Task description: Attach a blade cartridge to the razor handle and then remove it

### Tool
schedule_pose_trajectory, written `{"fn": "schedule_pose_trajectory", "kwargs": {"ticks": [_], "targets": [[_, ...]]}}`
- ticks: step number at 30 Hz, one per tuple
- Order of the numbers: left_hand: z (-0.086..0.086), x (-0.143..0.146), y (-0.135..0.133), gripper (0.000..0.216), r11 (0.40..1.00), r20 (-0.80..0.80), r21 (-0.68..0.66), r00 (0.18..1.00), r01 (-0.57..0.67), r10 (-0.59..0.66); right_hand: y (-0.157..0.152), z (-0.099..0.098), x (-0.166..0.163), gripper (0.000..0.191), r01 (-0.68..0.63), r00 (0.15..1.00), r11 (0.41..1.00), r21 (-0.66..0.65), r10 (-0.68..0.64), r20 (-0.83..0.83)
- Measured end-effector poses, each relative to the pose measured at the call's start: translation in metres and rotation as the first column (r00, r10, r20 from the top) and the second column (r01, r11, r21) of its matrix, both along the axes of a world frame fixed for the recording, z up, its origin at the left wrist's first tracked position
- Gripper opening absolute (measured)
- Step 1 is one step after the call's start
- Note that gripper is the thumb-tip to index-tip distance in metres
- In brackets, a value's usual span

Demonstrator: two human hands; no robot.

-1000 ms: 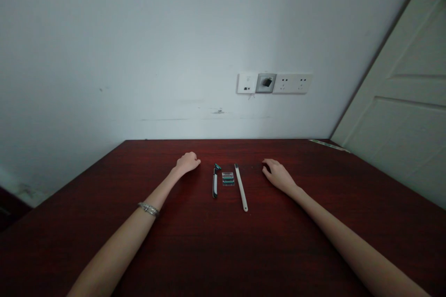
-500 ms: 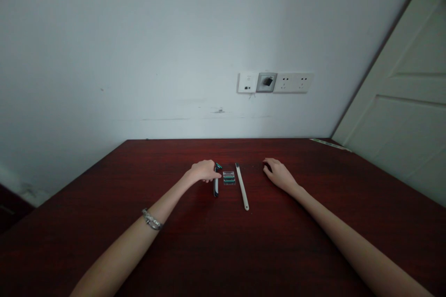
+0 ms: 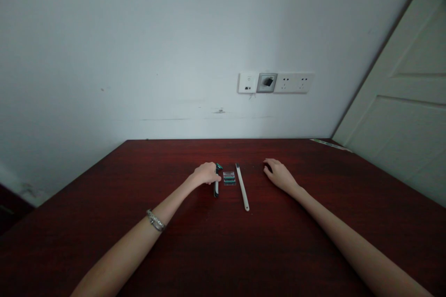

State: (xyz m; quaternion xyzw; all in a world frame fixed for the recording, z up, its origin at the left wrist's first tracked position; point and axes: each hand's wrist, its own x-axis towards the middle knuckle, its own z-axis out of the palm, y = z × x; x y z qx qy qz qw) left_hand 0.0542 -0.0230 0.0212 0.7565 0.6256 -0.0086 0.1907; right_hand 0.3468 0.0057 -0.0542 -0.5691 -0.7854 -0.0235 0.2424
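Note:
My left hand (image 3: 206, 174) rests on the dark red table (image 3: 223, 250), its fingers closed round the upper part of a black and white razor (image 3: 216, 188) with a teal head. Right of the razor lies a small clear pack of teal blade cartridges (image 3: 229, 178). A long white toothbrush-like stick (image 3: 241, 186) lies beside the pack, pointing away from me. My right hand (image 3: 278, 175) lies palm down on the table further right, fingers loosely spread, holding nothing. A silver bracelet (image 3: 155, 220) sits on my left forearm.
A white wall stands behind the table, with a row of sockets and a switch (image 3: 275, 82). A white door (image 3: 404, 116) is at the right. A thin ruler-like strip (image 3: 329, 145) lies at the table's far right corner.
My left hand moved right from the bare table to the razor and closed its fingers on it. My right hand stayed in place.

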Motion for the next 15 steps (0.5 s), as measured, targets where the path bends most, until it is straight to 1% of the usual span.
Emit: {"fn": "schedule_pose_trajectory", "kwargs": {"ticks": [4,7,12,15], "targets": [[-0.007,-0.003,0.004,0.025,1.0,0.074,0.016,0.997,0.01,-0.011,0.0,0.001,0.0,0.036,-0.004,1.0,1.0,0.007,0.004,-0.006],[-0.006,-0.004,0.005,0.027,0.999,0.105,0.029,0.994,0.013,-0.016,-0.001,0.0,0.0,0.036,-0.008,1.0,1.0,0.01,0.009,-0.015],[0.01,-0.007,0.002,0.028,0.996,0.165,0.085,0.985,0.035,-0.048,-0.001,0.001,0.001,0.035,-0.021,0.998,1.0,-0.009,0.02,-0.065],[0.024,-0.007,0.001,0.029,0.992,0.23,0.118,0.971,0.04,-0.066,-0.001,0.008,0.002,0.034,-0.032,0.985,0.999,-0.011,0.03,-0.172]]}}
